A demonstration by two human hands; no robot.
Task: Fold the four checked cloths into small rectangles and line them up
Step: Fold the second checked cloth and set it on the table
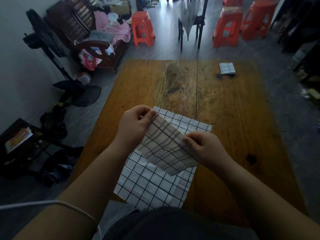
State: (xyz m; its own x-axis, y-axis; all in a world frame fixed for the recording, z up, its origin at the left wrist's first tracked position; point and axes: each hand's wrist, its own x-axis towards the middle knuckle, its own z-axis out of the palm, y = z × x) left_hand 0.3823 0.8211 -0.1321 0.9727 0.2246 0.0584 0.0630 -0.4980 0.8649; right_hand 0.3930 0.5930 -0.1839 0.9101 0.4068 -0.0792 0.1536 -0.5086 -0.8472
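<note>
In the head view, the left hand (136, 122) and right hand (206, 146) each pinch a top corner of a white, dark-gridded cloth (166, 149). It is folded to a band and sags above the table (233, 118) toward 6 o'clock. Flat cloth (147, 184) lies spread beneath it, and a folded cloth (227, 68) sits well apart at 1 o'clock.

Two in play: left hand (135, 123), right hand (206, 146). White black-checked cloths: one small folded cloth (227, 68), one held cloth (166, 144), one flat cloth (149, 184), possibly two overlapping there. One brown wooden table (242, 118). Three orange plastic stools (142, 28) (227, 26) (258, 19).
</note>
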